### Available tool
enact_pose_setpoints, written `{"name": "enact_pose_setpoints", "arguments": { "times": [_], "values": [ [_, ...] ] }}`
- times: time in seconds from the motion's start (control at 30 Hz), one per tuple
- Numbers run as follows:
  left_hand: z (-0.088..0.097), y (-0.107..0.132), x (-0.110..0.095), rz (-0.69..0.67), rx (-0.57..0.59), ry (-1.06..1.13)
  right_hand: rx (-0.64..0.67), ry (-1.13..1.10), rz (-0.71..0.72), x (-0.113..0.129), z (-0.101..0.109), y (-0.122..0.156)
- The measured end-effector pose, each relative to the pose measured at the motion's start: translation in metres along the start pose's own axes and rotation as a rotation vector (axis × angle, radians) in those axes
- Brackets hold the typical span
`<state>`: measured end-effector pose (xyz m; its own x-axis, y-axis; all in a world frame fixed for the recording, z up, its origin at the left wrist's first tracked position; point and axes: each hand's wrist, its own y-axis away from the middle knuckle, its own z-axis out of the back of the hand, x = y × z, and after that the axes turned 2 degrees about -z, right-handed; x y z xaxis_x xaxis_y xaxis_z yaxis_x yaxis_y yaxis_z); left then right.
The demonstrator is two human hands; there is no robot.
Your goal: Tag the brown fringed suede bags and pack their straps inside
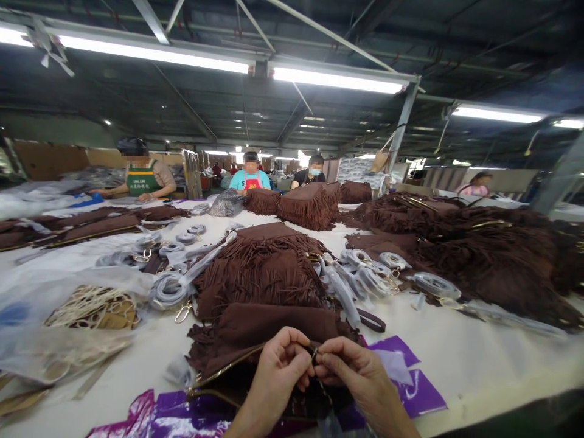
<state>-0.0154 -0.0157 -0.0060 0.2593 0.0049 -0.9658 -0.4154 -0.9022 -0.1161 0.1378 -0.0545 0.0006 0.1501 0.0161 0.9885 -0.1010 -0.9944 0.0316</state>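
Note:
A dark brown fringed bag [274, 325] lies in front of me, its brass-coloured zipper [228, 365] undone along the near edge. Above the bag's opening, my left hand [287, 362] pinches with thumb and fingertips at a thin cord [325, 392] with a small dark loop. Close against it, my right hand [342, 365] has its thumb and forefinger pressed together on the same cord, which hangs down into the bag. The fingers hide the exact spot they grip. Under the bag lies shiny purple plastic [182, 417].
More brown fringed bags [260, 267] are stacked just beyond, with a large heap [493, 255] at the right. Wrapped coiled straps [168, 289] lie on both sides. A clear plastic bag [27, 347] with cream cords [93, 307] is at left. Several co-workers [250, 176] are across the table.

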Motion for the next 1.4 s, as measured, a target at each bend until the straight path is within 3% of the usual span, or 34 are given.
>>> {"name": "enact_pose_setpoints", "arguments": {
  "times": [0.23, 0.53, 0.83, 1.1, 1.23, 1.4],
  "values": [
    [0.0, 0.005, -0.004, 0.07, -0.044, -0.004, 0.002, 0.035, 0.023, -0.006, 0.0, 0.001],
    [-0.002, 0.008, 0.004, -0.105, -0.055, -0.371, -0.009, 0.068, 0.016, -0.005, 0.0, 0.003],
    [-0.004, 0.01, 0.001, -0.098, -0.035, -0.487, 0.019, 0.123, 0.01, -0.009, 0.001, 0.003],
    [-0.006, 0.012, 0.007, -0.126, -0.076, -0.538, 0.011, 0.431, 0.306, -0.025, 0.006, 0.002],
    [-0.009, 0.011, 0.006, -0.122, -0.082, -0.548, -0.004, 0.52, 0.38, -0.02, 0.001, 0.002],
    [-0.009, 0.004, 0.002, -0.166, -0.082, -0.511, -0.18, 0.675, 0.554, -0.023, 0.013, 0.033]
  ]
}}
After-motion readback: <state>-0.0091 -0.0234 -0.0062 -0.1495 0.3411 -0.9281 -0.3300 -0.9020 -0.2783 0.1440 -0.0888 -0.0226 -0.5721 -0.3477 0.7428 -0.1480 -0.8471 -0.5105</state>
